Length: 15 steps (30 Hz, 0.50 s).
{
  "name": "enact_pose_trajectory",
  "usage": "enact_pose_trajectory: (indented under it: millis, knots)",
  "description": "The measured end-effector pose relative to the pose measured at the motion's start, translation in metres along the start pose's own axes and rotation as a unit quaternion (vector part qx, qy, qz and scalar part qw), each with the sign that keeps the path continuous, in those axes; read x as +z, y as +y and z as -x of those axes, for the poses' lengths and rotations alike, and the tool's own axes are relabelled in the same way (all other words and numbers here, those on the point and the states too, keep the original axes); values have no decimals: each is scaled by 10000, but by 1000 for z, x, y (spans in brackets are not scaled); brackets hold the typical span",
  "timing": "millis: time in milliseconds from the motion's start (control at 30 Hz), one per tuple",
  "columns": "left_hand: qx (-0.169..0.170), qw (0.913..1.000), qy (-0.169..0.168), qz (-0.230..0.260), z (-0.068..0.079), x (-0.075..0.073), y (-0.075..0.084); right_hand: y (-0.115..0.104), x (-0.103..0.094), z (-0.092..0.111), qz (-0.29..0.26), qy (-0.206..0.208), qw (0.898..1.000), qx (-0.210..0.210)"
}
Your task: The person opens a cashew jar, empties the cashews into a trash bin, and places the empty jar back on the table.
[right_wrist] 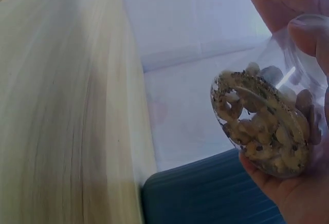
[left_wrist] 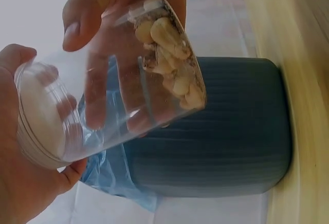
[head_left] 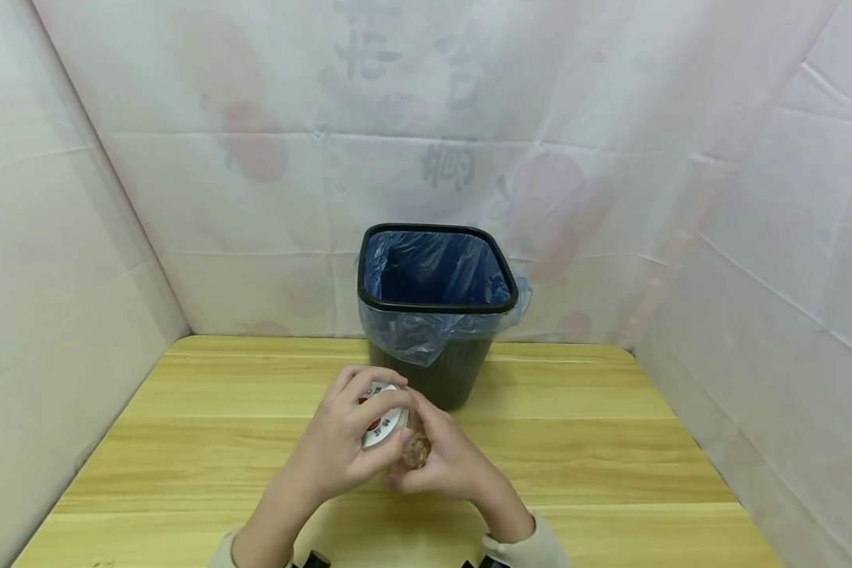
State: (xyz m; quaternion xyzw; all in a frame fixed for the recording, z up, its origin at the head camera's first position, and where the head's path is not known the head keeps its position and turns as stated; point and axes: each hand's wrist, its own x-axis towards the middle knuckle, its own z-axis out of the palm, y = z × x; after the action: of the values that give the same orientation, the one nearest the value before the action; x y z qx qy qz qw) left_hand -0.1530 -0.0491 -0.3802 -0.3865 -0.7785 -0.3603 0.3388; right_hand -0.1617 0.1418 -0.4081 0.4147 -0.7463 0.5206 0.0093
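Note:
Both hands hold a clear plastic jar (left_wrist: 110,131) tilted above the table. Pale nut-like pieces (left_wrist: 172,49) with dark specks lie gathered at its bottom; their exact kind is unclear. My left hand (head_left: 337,438) grips the white lid (head_left: 392,426), which has printing and a red patch, with its fingers curled over the edge. Around the jar's clear body, my right hand (head_left: 457,465) curls from the other side. The right wrist view shows the jar's base (right_wrist: 267,131) and the pieces pressed against it. Lid and jar are together.
Just beyond the hands, a dark bin (head_left: 461,363) with a blue plastic liner (head_left: 426,335) stands on the wooden table (head_left: 575,450). Pale printed cloth (head_left: 291,197) hangs behind the table and along both sides.

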Motion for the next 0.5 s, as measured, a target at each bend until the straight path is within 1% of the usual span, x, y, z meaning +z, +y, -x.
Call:
enact_pose_trajectory:
  millis: [67, 167, 233, 333, 500]
  knots:
    - [-95, 9999, 45, -20, 0, 1, 1, 8, 3, 1, 66, 41, 9999, 69]
    - [-275, 9996, 85, -65, 0, 2, 3, 13, 6, 1, 204, 181, 9996, 107]
    - [-392, 9991, 96, -111, 0, 2, 4, 12, 8, 1, 317, 292, 9990, 150]
    - [-544, 9983, 104, -169, 0, 1, 6, 10, 10, 1, 521, 444, 9976, 106]
    - [-604, 9977, 120, -270, -1, 0, 8, 7, 15, 0, 991, 787, 9919, -50]
